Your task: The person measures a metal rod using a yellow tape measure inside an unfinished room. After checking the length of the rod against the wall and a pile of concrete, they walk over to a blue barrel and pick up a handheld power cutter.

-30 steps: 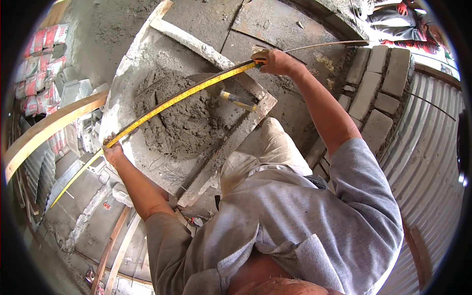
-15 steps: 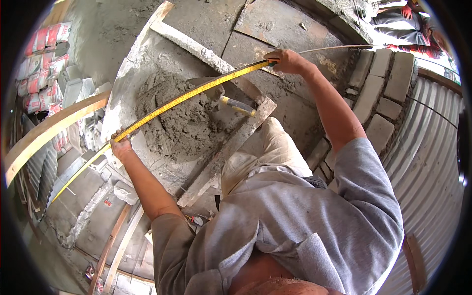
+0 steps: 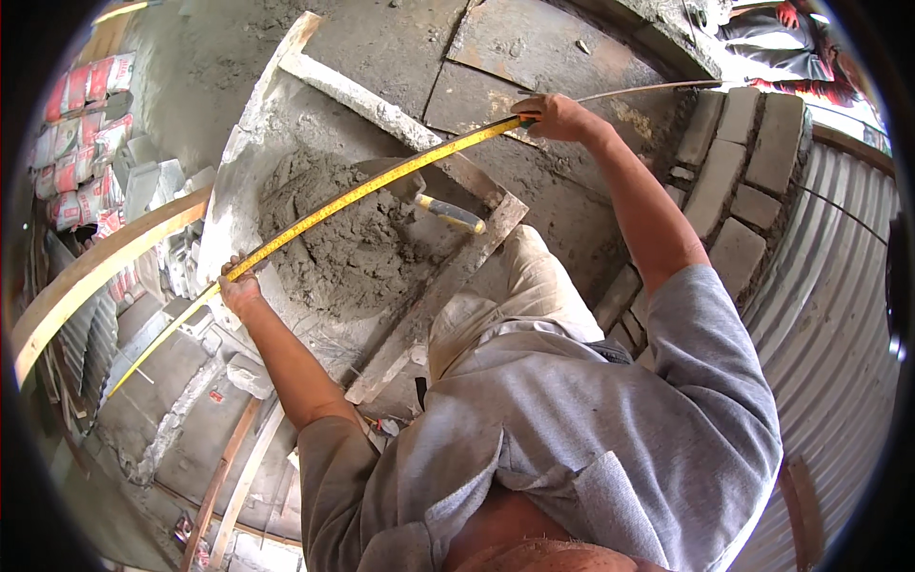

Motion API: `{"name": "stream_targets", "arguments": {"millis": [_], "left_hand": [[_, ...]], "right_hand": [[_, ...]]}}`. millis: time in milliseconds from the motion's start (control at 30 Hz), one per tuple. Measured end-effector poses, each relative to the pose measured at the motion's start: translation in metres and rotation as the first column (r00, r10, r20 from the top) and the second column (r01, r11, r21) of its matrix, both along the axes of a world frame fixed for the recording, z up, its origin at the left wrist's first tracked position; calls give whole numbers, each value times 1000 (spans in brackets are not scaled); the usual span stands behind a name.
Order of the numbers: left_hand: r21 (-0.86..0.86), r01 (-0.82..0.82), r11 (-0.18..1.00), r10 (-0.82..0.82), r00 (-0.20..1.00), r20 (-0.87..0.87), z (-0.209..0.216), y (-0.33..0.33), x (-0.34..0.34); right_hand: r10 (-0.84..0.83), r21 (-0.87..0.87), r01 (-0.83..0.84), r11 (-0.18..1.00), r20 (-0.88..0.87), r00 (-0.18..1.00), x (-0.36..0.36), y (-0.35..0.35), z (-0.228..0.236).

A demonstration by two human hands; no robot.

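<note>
A yellow tape measure (image 3: 367, 188) is drawn out in a long slant across the view. My right hand (image 3: 553, 118), at the upper middle, is closed around its dark case, which the fingers mostly hide. Further down the blade, at the left, my left hand (image 3: 239, 284) pinches it. Beyond that hand the blade runs on to the lower left, toward the blockwork. Under the blade lies a heap of wet grey mortar (image 3: 334, 253) in a wooden-edged mixing trough (image 3: 367, 100). A trowel with a grey and yellow handle (image 3: 452, 214) rests in the mortar.
Red and white sacks (image 3: 91, 143) are stacked at the far left, near a curved-looking timber (image 3: 110, 255). A block wall (image 3: 717, 191) and corrugated metal sheeting (image 3: 829, 315) stand on the right. Another person (image 3: 782, 43) is at the upper right. Planks (image 3: 224, 477) lie lower left.
My left hand has shifted very slightly right and down with the tape blade. The right hand stays in place; the background shifts a little as the view turns.
</note>
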State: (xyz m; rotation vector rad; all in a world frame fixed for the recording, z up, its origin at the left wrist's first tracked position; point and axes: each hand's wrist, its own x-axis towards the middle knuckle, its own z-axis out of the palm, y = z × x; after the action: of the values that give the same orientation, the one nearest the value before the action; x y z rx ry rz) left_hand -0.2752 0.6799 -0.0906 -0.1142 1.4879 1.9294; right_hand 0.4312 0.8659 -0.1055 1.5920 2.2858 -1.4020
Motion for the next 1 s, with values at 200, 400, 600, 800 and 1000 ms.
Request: {"name": "stream_targets", "arguments": {"millis": [200, 400, 600, 800, 1000], "left_hand": [[-52, -29, 998, 31, 999, 37, -7, 1, -8], [-19, 61, 998, -60, 998, 24, 1, 6, -10], [-146, 68, 987, -71, 997, -19, -5, 2, -23], [89, 96, 991, -105, 989, 106, -2, -12, -8], [12, -107, 994, 106, 993, 51, 24, 0, 31]], "right_hand": [[14, 17, -14, 1000, 22, 1000, 2, 0, -6], [10, 13, -10, 1000, -16, 1000, 7, -3, -14], [25, 22, -24, 999, -65, 998, 11, 0, -25], [11, -11, -13, 1000, -167, 986, 3, 1, -15], [23, -10, -24, 1000, -96, 995, -1, 2, -13]]}}
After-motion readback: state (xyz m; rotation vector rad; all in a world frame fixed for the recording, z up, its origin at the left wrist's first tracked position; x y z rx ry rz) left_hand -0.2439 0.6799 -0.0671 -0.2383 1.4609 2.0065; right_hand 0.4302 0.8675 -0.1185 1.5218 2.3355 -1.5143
